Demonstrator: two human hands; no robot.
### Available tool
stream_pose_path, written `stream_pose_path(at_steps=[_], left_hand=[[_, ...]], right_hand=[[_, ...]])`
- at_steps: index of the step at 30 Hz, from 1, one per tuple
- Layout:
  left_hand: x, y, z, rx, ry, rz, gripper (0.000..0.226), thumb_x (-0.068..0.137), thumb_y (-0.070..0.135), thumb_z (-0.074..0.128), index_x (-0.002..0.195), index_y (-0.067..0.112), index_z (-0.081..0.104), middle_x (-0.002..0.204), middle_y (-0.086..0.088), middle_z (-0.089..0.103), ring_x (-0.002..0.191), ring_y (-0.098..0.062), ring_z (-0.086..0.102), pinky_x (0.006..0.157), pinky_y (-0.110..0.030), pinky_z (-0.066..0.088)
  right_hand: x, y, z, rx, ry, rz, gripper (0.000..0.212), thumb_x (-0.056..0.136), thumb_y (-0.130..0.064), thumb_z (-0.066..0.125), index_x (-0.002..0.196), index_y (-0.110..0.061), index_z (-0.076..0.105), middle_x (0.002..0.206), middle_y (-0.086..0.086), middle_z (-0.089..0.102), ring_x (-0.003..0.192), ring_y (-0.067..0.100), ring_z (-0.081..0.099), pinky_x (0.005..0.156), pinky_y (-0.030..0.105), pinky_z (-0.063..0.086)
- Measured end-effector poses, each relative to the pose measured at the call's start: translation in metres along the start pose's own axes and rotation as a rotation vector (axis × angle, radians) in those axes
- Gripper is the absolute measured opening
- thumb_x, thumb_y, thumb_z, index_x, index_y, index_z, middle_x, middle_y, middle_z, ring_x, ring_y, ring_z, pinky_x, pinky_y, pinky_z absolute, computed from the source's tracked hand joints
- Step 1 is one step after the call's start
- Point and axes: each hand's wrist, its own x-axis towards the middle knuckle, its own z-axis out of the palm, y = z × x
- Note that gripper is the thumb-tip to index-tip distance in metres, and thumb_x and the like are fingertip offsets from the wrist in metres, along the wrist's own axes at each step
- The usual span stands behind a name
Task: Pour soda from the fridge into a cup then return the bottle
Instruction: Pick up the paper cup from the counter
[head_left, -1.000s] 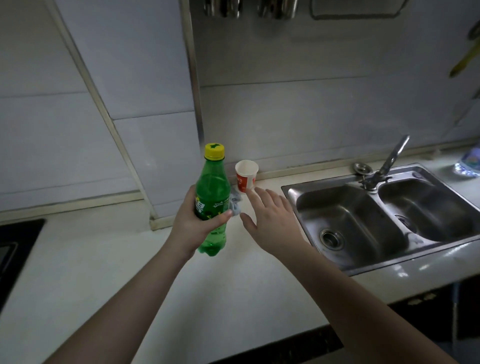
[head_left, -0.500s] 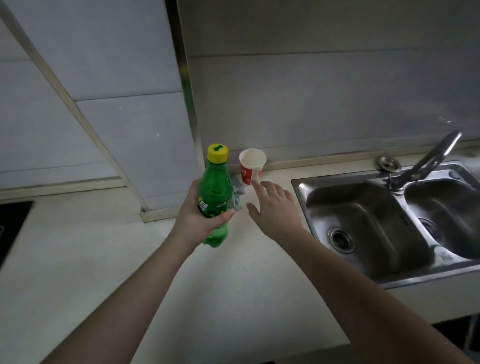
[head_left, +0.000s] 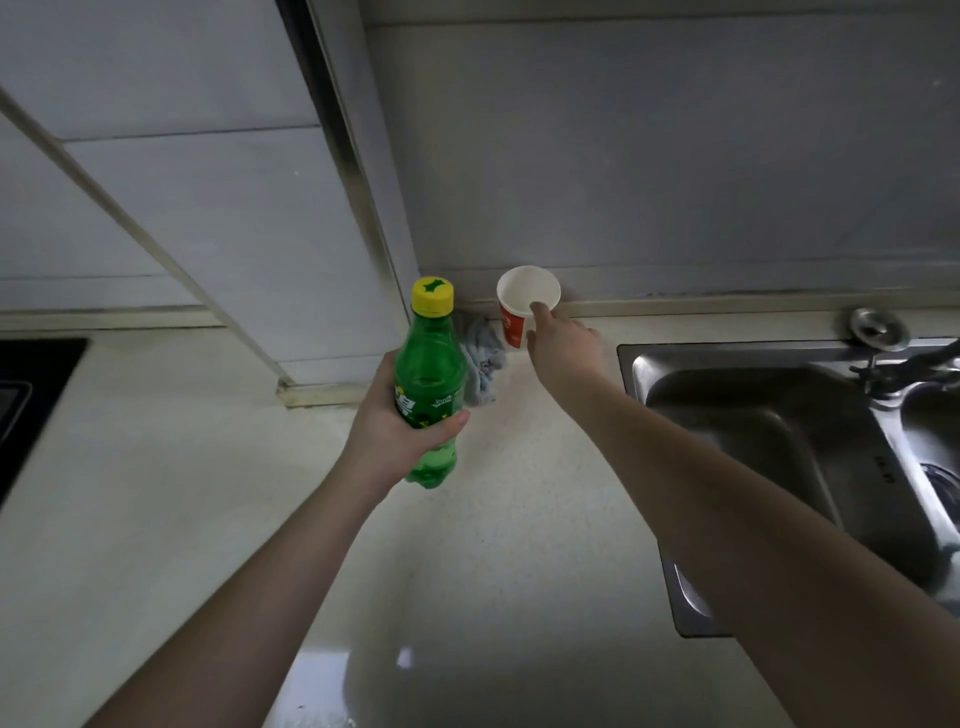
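The right hand (head_left: 563, 345), hovering open short of the paper cup (head_left: 524, 306) half a second ago, has now reached its rim with fingers closing, while the left hand (head_left: 400, 426) grips the capped green soda bottle (head_left: 431, 384) upright just left of the cup, so pouring awaits uncapping.

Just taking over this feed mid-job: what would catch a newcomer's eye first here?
The green plastic soda bottle with a yellow cap, still capped, held upright above the pale countertop by the left hand. Right of it, the right hand touches the red-and-white paper cup by the back wall. The steel sink fills the right side.
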Motion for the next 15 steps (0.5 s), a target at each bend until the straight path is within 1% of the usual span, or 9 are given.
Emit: stream_pose_path(at_steps=[3, 4, 6, 8, 10, 12, 14, 15], left_hand=[[-0.003, -0.004, -0.001, 0.003, 0.028, -0.012, 0.067, 0.068, 0.009, 0.088, 0.11, 0.046, 0.05, 0.1, 0.021, 0.067, 0.093, 0.002, 0.065, 0.079, -0.029, 0.052], [-0.004, -0.005, -0.002, 0.006, 0.037, -0.015, 0.067, 0.069, 0.007, 0.086, 0.109, 0.047, 0.05, 0.1, 0.021, 0.067, 0.092, 0.003, 0.064, 0.078, -0.027, 0.052], [-0.007, -0.006, -0.004, 0.015, 0.053, -0.025, 0.068, 0.069, 0.009, 0.086, 0.109, 0.048, 0.049, 0.103, 0.019, 0.067, 0.094, 0.002, 0.064, 0.079, -0.028, 0.053], [-0.009, -0.006, -0.006, 0.015, 0.064, -0.033, 0.068, 0.069, 0.009, 0.087, 0.109, 0.049, 0.049, 0.105, 0.017, 0.067, 0.095, 0.001, 0.064, 0.081, -0.031, 0.053], [-0.01, -0.005, -0.007, 0.007, 0.068, -0.035, 0.068, 0.069, 0.009, 0.087, 0.108, 0.05, 0.049, 0.102, 0.018, 0.067, 0.093, 0.002, 0.065, 0.08, -0.031, 0.053], [-0.013, -0.004, -0.008, -0.001, 0.064, -0.033, 0.068, 0.066, 0.014, 0.089, 0.108, 0.051, 0.05, 0.1, 0.021, 0.068, 0.094, 0.001, 0.065, 0.08, -0.031, 0.054], [-0.016, -0.002, -0.008, -0.007, 0.059, -0.024, 0.066, 0.061, 0.022, 0.087, 0.107, 0.054, 0.051, 0.102, 0.022, 0.068, 0.096, -0.002, 0.065, 0.08, -0.032, 0.055], [-0.018, -0.002, -0.009, -0.01, 0.057, -0.018, 0.066, 0.061, 0.022, 0.087, 0.105, 0.055, 0.051, 0.102, 0.022, 0.068, 0.096, -0.002, 0.065, 0.08, -0.032, 0.055]], right_hand=[[0.011, 0.001, 0.007, -0.013, -0.043, -0.004, 0.036, 0.098, -0.016, 0.042, 0.133, -0.014, 0.036, 0.109, 0.01, 0.061, 0.084, 0.026, 0.059, 0.064, 0.034, 0.044], [0.013, 0.001, 0.008, -0.01, -0.047, -0.002, 0.034, 0.098, -0.015, 0.042, 0.132, -0.013, 0.038, 0.107, 0.01, 0.06, 0.079, 0.024, 0.058, 0.06, 0.033, 0.043], [0.016, 0.001, 0.01, -0.007, -0.031, 0.014, 0.03, 0.097, -0.013, 0.04, 0.127, -0.011, 0.041, 0.1, 0.01, 0.06, 0.073, 0.023, 0.055, 0.055, 0.032, 0.043], [0.018, 0.002, 0.01, -0.007, -0.006, 0.038, 0.028, 0.097, -0.012, 0.04, 0.125, -0.01, 0.044, 0.092, 0.009, 0.061, 0.07, 0.023, 0.056, 0.053, 0.031, 0.043], [0.016, 0.003, 0.01, -0.015, 0.012, 0.042, 0.027, 0.097, -0.013, 0.041, 0.123, -0.009, 0.046, 0.09, 0.009, 0.063, 0.069, 0.023, 0.057, 0.053, 0.03, 0.042], [0.01, 0.005, 0.009, -0.005, 0.035, 0.024, 0.025, 0.097, -0.015, 0.042, 0.121, -0.009, 0.048, 0.091, 0.009, 0.065, 0.07, 0.023, 0.056, 0.054, 0.029, 0.039], [-0.001, 0.007, 0.007, 0.033, 0.063, 0.008, 0.024, 0.097, -0.019, 0.044, 0.118, -0.009, 0.049, 0.094, 0.009, 0.064, 0.074, 0.024, 0.057, 0.056, 0.029, 0.038], [-0.007, 0.008, 0.006, 0.046, 0.078, 0.005, 0.024, 0.097, -0.02, 0.044, 0.118, -0.009, 0.05, 0.095, 0.009, 0.064, 0.076, 0.025, 0.058, 0.057, 0.029, 0.037]])
